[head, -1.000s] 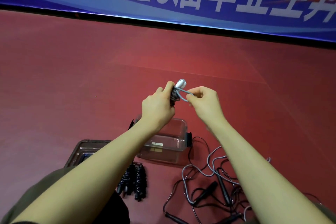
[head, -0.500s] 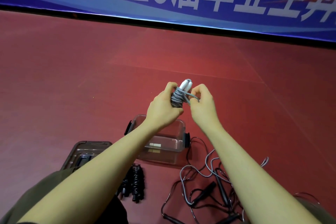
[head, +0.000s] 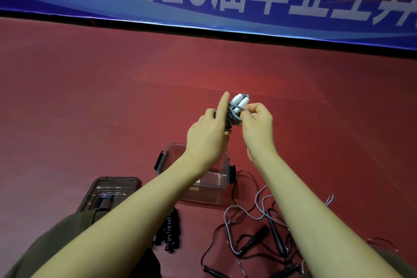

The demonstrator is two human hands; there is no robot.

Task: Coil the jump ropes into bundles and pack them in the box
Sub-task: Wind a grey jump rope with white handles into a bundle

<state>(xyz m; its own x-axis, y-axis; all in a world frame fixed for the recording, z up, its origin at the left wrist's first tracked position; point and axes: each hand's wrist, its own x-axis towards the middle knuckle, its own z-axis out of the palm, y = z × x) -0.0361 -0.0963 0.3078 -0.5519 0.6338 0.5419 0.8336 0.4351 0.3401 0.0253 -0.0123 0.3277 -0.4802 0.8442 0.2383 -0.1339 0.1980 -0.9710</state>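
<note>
Left hand (head: 208, 136) grips the grey jump-rope bundle (head: 234, 111), forefinger straight toward 12 o'clock; right hand (head: 257, 126) pinches its loose cord end. The cord looks light, springy and likely to uncoil, so hold across the wraps. The clear box (head: 223, 178) lies at 6 o'clock.

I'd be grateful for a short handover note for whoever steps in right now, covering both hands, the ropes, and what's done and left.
Left hand: grips the grey rope bundle, index finger straight up.
Right hand: pinches the grey cord's loose end at the bundle.
Clear box: open on the floor, no rope visible inside; lid to its left.
Done: one black coiled bundle on the floor, not yet boxed.
Left: secure the grey bundle, coil the tangled ropes on the right, pack everything.
</note>
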